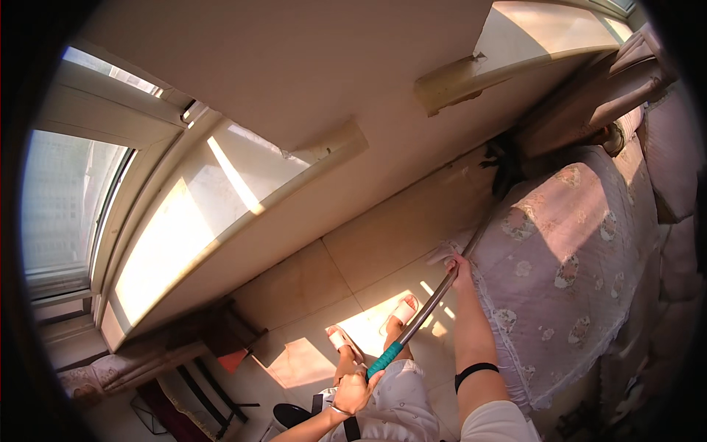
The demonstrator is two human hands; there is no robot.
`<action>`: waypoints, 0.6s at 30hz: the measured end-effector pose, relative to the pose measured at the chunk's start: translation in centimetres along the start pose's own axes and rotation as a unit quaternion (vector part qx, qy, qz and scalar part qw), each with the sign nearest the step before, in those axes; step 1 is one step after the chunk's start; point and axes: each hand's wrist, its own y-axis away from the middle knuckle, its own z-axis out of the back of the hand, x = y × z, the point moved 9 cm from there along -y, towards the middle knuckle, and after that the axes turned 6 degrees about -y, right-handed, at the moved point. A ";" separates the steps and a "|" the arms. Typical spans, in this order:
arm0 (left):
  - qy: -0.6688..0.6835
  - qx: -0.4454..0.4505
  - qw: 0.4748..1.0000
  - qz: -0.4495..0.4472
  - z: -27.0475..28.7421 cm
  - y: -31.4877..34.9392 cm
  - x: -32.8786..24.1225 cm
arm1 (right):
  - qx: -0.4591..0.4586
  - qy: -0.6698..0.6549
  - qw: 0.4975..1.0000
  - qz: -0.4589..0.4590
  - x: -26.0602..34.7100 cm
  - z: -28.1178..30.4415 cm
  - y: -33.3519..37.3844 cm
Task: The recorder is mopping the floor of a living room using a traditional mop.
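A long metal pole (pixel 427 311) with a teal ribbed grip (pixel 384 359) slants up and to the right in front of me. My left hand (pixel 353 393) is closed around the lower end of the teal grip, close to my lap. Higher up, my right hand (pixel 460 271) wraps the bare metal shaft, next to the edge of a pale pink floral cover (pixel 549 276). A whitish bit of cloth (pixel 442 253) shows beside that hand; whether the hand touches it, I cannot tell. The pole's far end runs towards a dark shape (pixel 505 166) by the wall, too dim to name.
At left, a sunlit window sill (pixel 173 247) juts from the wall under a window (pixel 70 199). Dark-framed furniture (pixel 199 398) stands at lower left. Brown draped fabric (pixel 618 85) hangs at upper right. Tiled floor (pixel 294 283) lies between wall and floral cover.
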 end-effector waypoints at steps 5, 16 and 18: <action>0.048 -0.018 0.998 -0.026 -3.2 -0.7 2.4 | -0.020 0.034 0.999 -0.027 -0.4 2.4 -2.2; -0.236 -0.114 0.965 -0.021 4.1 -7.4 -2.6 | -0.118 0.190 0.967 0.120 3.3 -2.4 -6.1; -0.278 -0.108 0.954 -0.035 4.1 -6.3 -5.2 | -0.126 0.171 0.973 0.091 4.9 -1.3 -5.5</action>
